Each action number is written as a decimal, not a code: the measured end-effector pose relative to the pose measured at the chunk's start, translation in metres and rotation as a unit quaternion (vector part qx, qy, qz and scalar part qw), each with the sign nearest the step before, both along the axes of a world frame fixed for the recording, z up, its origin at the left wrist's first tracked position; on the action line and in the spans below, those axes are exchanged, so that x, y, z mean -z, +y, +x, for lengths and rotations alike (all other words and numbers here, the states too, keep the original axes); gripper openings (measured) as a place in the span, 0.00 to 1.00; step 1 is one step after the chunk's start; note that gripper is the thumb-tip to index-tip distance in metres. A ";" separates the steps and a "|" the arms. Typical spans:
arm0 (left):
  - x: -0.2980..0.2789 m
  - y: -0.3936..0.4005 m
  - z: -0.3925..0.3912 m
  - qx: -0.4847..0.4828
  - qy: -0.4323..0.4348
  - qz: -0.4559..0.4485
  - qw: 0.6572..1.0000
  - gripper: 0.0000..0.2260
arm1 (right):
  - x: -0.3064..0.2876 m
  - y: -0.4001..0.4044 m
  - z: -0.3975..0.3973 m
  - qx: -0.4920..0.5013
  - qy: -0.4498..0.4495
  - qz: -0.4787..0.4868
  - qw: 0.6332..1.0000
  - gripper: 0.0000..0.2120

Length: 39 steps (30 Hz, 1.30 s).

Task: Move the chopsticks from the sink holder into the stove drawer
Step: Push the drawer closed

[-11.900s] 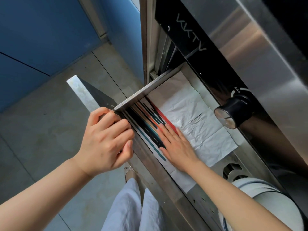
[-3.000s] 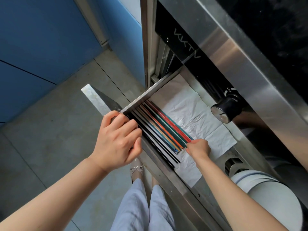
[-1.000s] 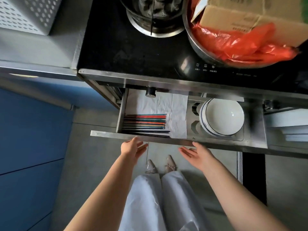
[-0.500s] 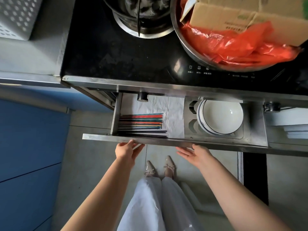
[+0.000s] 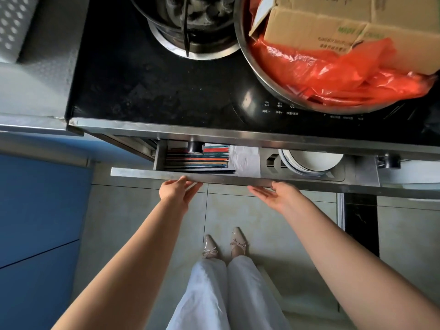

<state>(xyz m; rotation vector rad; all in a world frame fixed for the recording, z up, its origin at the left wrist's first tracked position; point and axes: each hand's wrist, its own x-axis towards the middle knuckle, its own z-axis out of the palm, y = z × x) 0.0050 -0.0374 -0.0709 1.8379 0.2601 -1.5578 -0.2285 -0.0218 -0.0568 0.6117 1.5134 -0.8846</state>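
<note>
Several coloured chopsticks (image 5: 197,159) lie side by side in the left part of the steel stove drawer (image 5: 147,173), on white paper (image 5: 246,160). The drawer stands partly out under the stove's front edge. My left hand (image 5: 177,190) is flat against the drawer's front panel, fingers apart, holding nothing. My right hand (image 5: 277,195) rests open against the same panel further right, palm up. A black knob (image 5: 194,146) hides part of the chopsticks.
White bowls (image 5: 312,161) sit in the drawer's right part. On the black stove top (image 5: 147,86) stand a dark pot (image 5: 190,22) and a steel basin (image 5: 259,75) with red plastic and a cardboard box. Blue cabinets (image 5: 40,206) are left; my feet stand on the tiled floor.
Both hands have come up to the drawer's front panel, and the drawer has slid further in under the stove, so less of the chopsticks and bowls shows.
</note>
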 end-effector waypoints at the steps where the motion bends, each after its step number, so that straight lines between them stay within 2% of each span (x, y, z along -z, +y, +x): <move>1: 0.000 -0.006 -0.001 0.001 -0.001 -0.004 1.000 0.17 | 0.000 -0.005 -0.001 0.001 0.003 -0.007 1.000 0.14; 7: 0.000 -0.037 -0.007 0.010 -0.004 -0.022 1.000 0.17 | -0.005 -0.029 -0.015 -0.005 -0.023 -0.068 0.997 0.16; 12: -0.005 -0.053 -0.005 0.033 0.018 -0.055 0.998 0.12 | -0.013 -0.043 -0.018 0.016 -0.042 -0.105 0.993 0.26; 18: -0.002 -0.057 -0.009 0.055 0.021 -0.087 0.994 0.21 | -0.014 -0.047 -0.022 -0.039 -0.060 -0.126 0.989 0.24; 25: -0.005 -0.063 -0.009 0.055 0.067 -0.132 0.987 0.26 | -0.018 -0.053 -0.019 0.009 -0.059 -0.163 0.985 0.24; 29: 0.001 -0.064 -0.006 0.000 0.090 -0.153 0.984 0.32 | -0.022 -0.057 -0.014 0.033 -0.051 -0.187 0.981 0.24; 34: 0.008 -0.068 -0.004 -0.039 0.093 -0.132 0.986 0.26 | -0.019 -0.058 -0.014 0.045 -0.036 -0.199 0.978 0.25; 37: 0.004 -0.069 -0.005 -0.038 0.118 -0.129 0.984 0.11 | -0.014 -0.059 -0.016 0.034 -0.029 -0.202 0.978 0.25; 39: 0.001 -0.068 -0.006 -0.056 0.135 -0.123 0.982 0.11 | -0.015 -0.058 -0.017 0.013 -0.038 -0.200 0.979 0.21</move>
